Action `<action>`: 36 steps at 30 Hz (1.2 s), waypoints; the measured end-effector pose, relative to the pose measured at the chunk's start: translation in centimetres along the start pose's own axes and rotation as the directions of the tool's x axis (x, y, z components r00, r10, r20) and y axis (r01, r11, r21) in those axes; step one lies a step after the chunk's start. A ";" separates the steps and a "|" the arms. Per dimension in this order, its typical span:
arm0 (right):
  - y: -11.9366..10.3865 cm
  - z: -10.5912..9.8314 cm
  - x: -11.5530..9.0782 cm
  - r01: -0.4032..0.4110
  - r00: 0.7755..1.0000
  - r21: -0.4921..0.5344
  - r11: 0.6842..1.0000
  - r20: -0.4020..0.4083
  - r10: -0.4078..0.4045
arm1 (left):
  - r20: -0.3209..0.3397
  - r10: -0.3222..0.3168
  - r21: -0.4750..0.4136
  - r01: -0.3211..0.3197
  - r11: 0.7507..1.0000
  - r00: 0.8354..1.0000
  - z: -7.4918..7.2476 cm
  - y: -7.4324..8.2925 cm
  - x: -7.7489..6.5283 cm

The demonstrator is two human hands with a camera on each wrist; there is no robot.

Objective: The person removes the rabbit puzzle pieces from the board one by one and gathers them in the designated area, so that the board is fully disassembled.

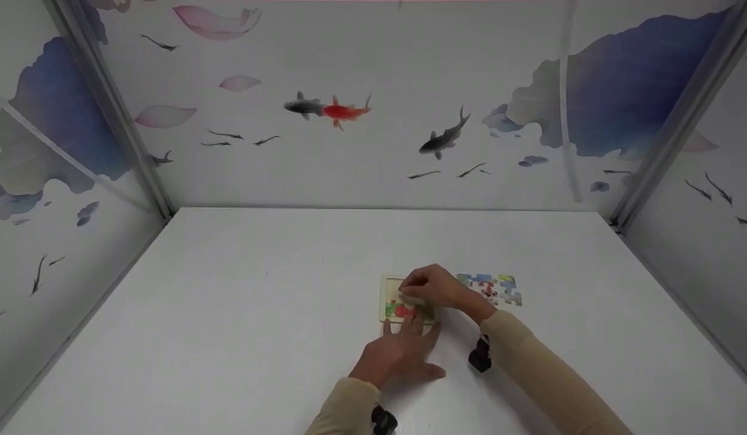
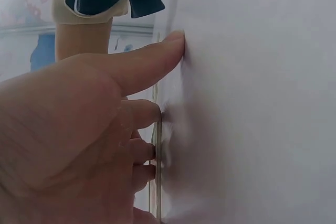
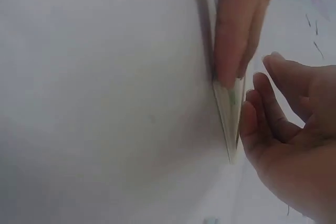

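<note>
A small square wooden puzzle tray [image 1: 383,300] lies on the white table, with a red and green picture [image 1: 400,310] in its near part. My left hand [image 1: 403,353] rests at its near edge, fingers spread and fairly straight; in the left wrist view the fingertips touch the tray's edge and the thumb [image 2: 152,61] reaches the table. Over the tray, my right hand [image 1: 436,287] has its fingers bent and pinches a pale puzzle piece [image 1: 411,299], mostly hidden under the fingertips. The right wrist view shows those fingertips [image 3: 249,114] close against the tray's face.
Several colourful puzzle pieces [image 1: 511,296] lie to the right of the tray, partly behind my right forearm. The white table [image 1: 228,320] extends to both sides. Printed panels with fish and leaves [image 1: 373,163] stand at the back and sides.
</note>
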State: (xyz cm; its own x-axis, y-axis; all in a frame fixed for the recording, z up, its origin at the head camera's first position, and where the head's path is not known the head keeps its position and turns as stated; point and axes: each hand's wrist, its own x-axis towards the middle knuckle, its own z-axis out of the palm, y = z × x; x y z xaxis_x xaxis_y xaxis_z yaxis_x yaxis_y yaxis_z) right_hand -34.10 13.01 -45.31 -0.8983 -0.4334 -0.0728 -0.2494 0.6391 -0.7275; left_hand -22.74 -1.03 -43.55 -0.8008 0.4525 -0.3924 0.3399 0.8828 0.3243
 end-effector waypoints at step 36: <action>-1.2 0.3 0.0 0.098 0.991 0.045 0.994 0.088 -0.101 | 0.019 0.008 0.026 -0.008 1.000 1.000 -0.2 0.0 0.1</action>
State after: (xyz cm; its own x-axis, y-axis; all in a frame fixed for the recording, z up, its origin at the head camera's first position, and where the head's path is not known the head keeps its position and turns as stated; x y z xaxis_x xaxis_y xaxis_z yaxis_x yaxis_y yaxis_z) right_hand -33.71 12.07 -44.67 -0.8331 -0.5500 -0.0583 -0.3195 0.5646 -0.7610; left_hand -22.91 -1.05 -43.36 -0.7886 0.4616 -0.4062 0.3594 0.8821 0.3046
